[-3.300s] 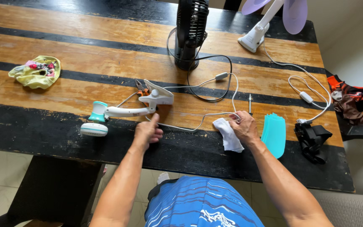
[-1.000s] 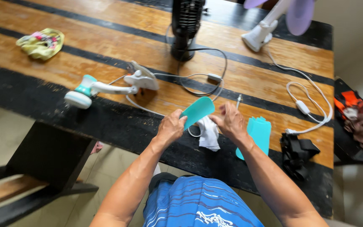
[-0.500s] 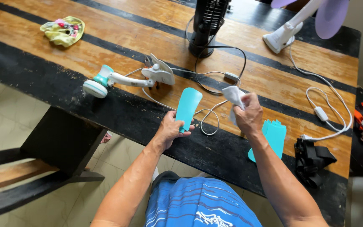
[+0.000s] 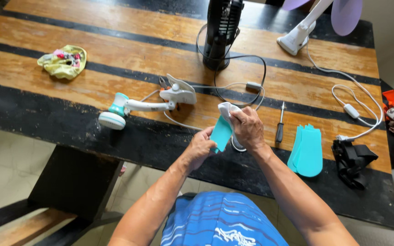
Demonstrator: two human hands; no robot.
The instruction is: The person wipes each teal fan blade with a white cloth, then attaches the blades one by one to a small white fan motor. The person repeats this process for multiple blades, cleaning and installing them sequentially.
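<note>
Raised now, the left hand (image 4: pixel 200 148) grasps a teal blade (image 4: pixel 221 132); right hand (image 4: pixel 248 128) presses a white cloth (image 4: pixel 227 109) on it.

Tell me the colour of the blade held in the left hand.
Teal, plain: the blade in the left hand, seen in the head view.

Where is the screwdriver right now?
In the head view, the screwdriver lies on the wooden table, just right of the right hand and left of the stacked teal fan blades lying on the table.
</note>
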